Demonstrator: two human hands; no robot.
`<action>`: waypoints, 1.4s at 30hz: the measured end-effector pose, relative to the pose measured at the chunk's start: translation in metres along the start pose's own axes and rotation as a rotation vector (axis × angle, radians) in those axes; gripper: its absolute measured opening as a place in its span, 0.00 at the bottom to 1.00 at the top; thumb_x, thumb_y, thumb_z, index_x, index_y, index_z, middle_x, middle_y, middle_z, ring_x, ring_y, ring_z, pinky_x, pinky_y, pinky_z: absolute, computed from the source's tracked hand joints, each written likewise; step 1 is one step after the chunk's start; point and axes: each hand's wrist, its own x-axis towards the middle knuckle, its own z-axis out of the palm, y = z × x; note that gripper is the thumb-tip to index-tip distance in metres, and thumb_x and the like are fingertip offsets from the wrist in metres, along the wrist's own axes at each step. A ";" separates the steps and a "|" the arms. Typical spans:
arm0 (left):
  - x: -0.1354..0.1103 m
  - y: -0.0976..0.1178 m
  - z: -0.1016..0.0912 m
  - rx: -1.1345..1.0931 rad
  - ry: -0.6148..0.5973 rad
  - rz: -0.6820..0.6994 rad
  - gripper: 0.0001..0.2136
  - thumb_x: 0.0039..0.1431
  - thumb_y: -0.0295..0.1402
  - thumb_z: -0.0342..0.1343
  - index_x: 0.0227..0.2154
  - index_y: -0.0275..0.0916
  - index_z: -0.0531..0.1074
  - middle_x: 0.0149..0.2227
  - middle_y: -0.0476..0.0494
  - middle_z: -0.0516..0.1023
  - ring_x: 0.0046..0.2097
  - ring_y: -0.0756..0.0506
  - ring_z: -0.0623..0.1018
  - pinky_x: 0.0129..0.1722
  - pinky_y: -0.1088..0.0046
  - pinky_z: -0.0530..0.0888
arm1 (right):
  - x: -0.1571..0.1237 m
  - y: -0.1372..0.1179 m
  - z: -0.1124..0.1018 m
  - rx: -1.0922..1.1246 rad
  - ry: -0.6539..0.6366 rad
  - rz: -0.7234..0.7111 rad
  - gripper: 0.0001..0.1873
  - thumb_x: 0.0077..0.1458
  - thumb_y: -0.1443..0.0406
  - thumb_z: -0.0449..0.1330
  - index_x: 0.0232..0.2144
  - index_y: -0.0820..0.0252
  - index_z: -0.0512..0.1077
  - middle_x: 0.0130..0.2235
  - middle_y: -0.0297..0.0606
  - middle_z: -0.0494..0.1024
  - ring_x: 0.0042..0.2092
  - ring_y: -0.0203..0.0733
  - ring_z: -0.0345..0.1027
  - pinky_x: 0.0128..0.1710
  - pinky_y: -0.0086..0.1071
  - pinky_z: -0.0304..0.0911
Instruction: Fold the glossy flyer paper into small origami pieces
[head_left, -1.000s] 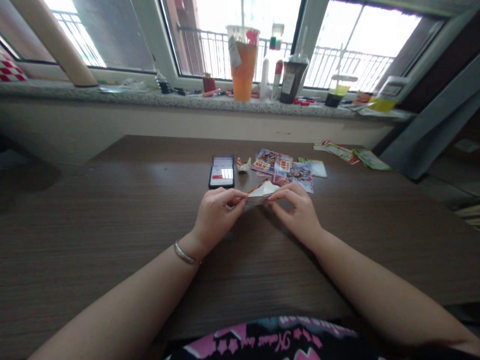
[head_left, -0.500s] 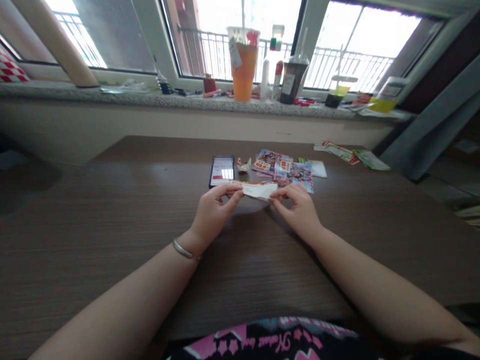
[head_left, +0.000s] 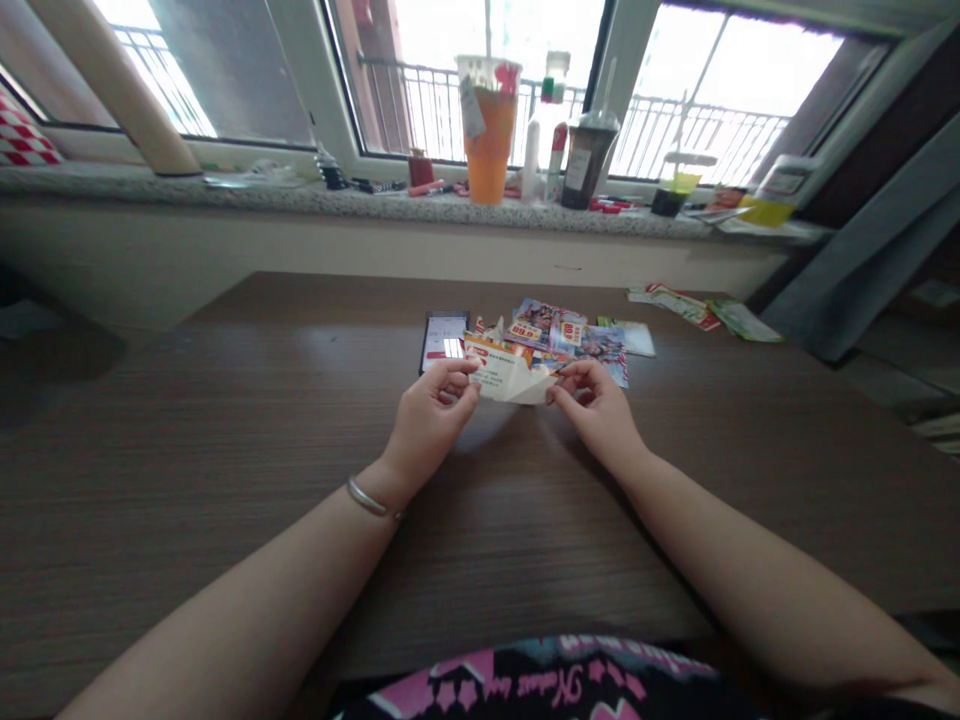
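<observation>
Printed paper (head_left: pixel 506 380) sits between the two hands, looks lifted clear of the table (head_left: pixel 225 450). Left hand (head_left: pixel 433 410) pinches its left end, thumb against fingers; right hand (head_left: pixel 600 412) pinches its right end, same grip, other fingers curled. Status: some creases/folds are in, incl. a slanted one toward the right hand; sheet is spread between the grips, not pressed flat, not let go. Looks partway to me; can't tell how many folds are left. Just beyond the left hand: phone (head_left: pixel 442 338). Beyond the paper, between the hands: small folded paper piece (head_left: pixel 491 328), lying apart from both. Beyond the right hand: glossy leaflets (head_left: pixel 570 335), overlapping; farther out to its right, paper strips (head_left: pixel 682 303)
</observation>
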 end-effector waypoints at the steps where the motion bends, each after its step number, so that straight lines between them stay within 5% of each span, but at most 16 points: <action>1: 0.000 0.000 0.000 0.007 -0.004 0.010 0.14 0.57 0.32 0.57 0.46 0.37 0.71 0.28 0.51 0.74 0.30 0.52 0.72 0.32 0.76 0.70 | 0.000 0.000 0.001 0.024 0.013 0.010 0.14 0.49 0.60 0.63 0.38 0.56 0.66 0.30 0.33 0.72 0.32 0.38 0.66 0.30 0.31 0.61; 7: -0.001 0.000 0.000 0.033 -0.007 0.094 0.31 0.57 0.28 0.56 0.62 0.38 0.53 0.29 0.52 0.71 0.30 0.52 0.71 0.37 0.74 0.73 | 0.001 0.001 0.002 0.091 0.068 0.010 0.23 0.46 0.61 0.64 0.45 0.55 0.63 0.40 0.37 0.71 0.32 0.36 0.67 0.30 0.32 0.64; 14: -0.003 -0.009 0.003 0.091 -0.065 0.298 0.39 0.55 0.24 0.57 0.66 0.39 0.43 0.36 0.48 0.72 0.33 0.52 0.72 0.43 0.71 0.74 | 0.003 0.002 0.002 0.048 0.051 0.003 0.21 0.48 0.60 0.63 0.45 0.55 0.65 0.45 0.41 0.74 0.36 0.40 0.69 0.33 0.36 0.67; 25: -0.003 -0.011 0.002 0.121 -0.175 0.159 0.35 0.53 0.22 0.55 0.64 0.42 0.52 0.50 0.41 0.72 0.38 0.50 0.75 0.44 0.72 0.74 | 0.001 -0.001 -0.001 -0.008 -0.007 -0.076 0.11 0.50 0.62 0.62 0.38 0.57 0.71 0.46 0.43 0.74 0.44 0.44 0.70 0.31 0.34 0.67; 30: -0.003 -0.009 0.002 0.112 -0.261 0.222 0.33 0.53 0.23 0.54 0.63 0.43 0.56 0.53 0.40 0.68 0.45 0.47 0.73 0.48 0.69 0.74 | 0.003 0.001 -0.004 -0.095 -0.035 -0.146 0.04 0.52 0.65 0.59 0.31 0.56 0.74 0.44 0.43 0.76 0.50 0.48 0.67 0.29 0.33 0.67; 37: -0.005 -0.006 -0.002 0.251 -0.363 0.272 0.25 0.51 0.31 0.62 0.53 0.45 0.67 0.48 0.42 0.65 0.47 0.45 0.71 0.52 0.62 0.72 | 0.011 0.012 -0.013 -0.236 -0.184 -0.204 0.09 0.50 0.70 0.57 0.30 0.55 0.77 0.47 0.41 0.75 0.49 0.46 0.70 0.36 0.38 0.70; 42: -0.001 -0.007 -0.008 0.308 -0.406 0.256 0.24 0.49 0.43 0.66 0.49 0.42 0.70 0.50 0.40 0.65 0.52 0.40 0.69 0.54 0.59 0.71 | 0.015 0.013 -0.022 -0.377 -0.292 -0.394 0.08 0.52 0.70 0.60 0.31 0.53 0.78 0.48 0.40 0.75 0.53 0.47 0.68 0.53 0.48 0.64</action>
